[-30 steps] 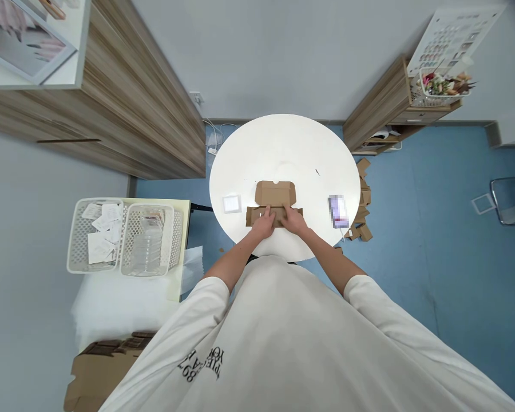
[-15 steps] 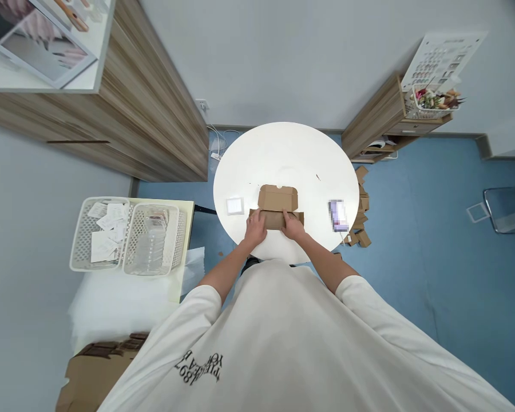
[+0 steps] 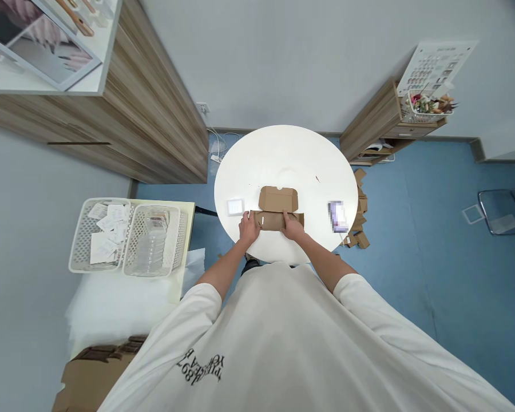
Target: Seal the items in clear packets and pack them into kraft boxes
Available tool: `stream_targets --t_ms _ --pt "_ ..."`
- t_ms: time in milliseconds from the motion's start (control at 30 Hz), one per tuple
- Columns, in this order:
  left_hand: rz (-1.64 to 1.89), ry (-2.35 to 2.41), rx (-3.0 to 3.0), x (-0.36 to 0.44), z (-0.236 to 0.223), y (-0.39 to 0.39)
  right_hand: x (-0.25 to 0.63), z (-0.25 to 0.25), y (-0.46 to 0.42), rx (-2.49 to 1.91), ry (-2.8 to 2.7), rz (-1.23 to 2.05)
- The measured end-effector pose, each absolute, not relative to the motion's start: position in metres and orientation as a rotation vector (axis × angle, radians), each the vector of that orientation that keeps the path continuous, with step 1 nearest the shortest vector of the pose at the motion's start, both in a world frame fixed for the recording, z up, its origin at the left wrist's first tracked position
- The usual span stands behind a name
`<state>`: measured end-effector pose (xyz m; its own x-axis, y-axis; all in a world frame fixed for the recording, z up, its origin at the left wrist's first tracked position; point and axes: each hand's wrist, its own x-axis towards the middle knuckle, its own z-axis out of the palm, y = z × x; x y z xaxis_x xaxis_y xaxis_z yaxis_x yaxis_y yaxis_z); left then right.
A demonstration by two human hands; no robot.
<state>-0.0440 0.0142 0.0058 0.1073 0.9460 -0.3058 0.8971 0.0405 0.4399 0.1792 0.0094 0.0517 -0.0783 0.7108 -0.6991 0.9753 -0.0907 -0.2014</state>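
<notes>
The box (image 3: 277,209), a brown cardboard blank partly folded, lies on the near half of the round white tabletop (image 3: 283,154), its rear flap raised and its front panel folded toward the person. The left hand (image 3: 249,228) holds the left end of the front panel, fingers closed on the cardboard in a pinching grip. The right hand (image 3: 292,226) presses on the panel right of centre, fingers flat on top, thumb likely underneath; whether this grip fully closes cannot be told. A small white card (image 3: 235,206) lies just left of the box, apart from it. A phone (image 3: 337,216) lies to the right, near the tabletop edge. Folded boxes (image 3: 359,220) are piled on the floor beyond that edge. Two white baskets (image 3: 126,237) stand on a side table to the left. Risk: uneven pressure between the two hands may crease the panel off its score line. Risk: the blank sits near the tabletop edge, so a pull toward the body may slide it off.
</notes>
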Motion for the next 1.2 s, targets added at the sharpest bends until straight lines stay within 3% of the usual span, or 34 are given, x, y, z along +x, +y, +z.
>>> stream_targets --t_ms 1200 --pt "0.149 1.531 1.810 -0.038 0.013 0.011 0.178 0.065 0.009 1.831 1.802 -1.015"
